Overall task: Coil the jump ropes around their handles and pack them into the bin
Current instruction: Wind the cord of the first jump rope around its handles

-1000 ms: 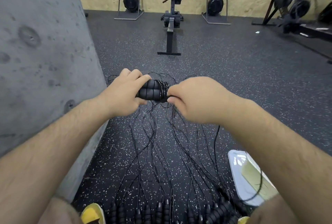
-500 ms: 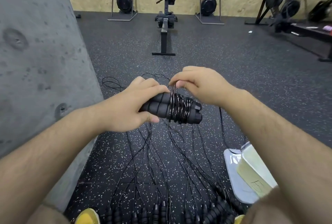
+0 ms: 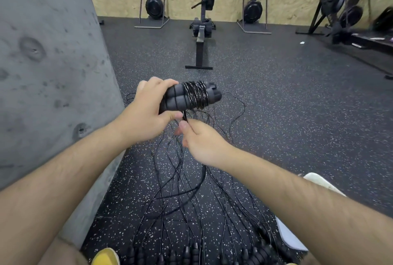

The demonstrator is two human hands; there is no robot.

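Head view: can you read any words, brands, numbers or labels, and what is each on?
No readable text in this view.
Jump rope handles, gripped by the left hand: plain black, no marking visible.
Rowing machine by the far wall: any lettering is too small and blurred to read.
White bin: mostly hidden behind the right forearm; no label shows.

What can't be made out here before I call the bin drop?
Head view only.
White plastic bin: mostly behind the right forearm; contents unseen.
Row of black rope handles: cut by the bottom edge; count unclear.
Thin black cord: lost among loose floor cords below the right hand; remaining length unclear.
Paired black foam handles: near ends covered by the left hand.
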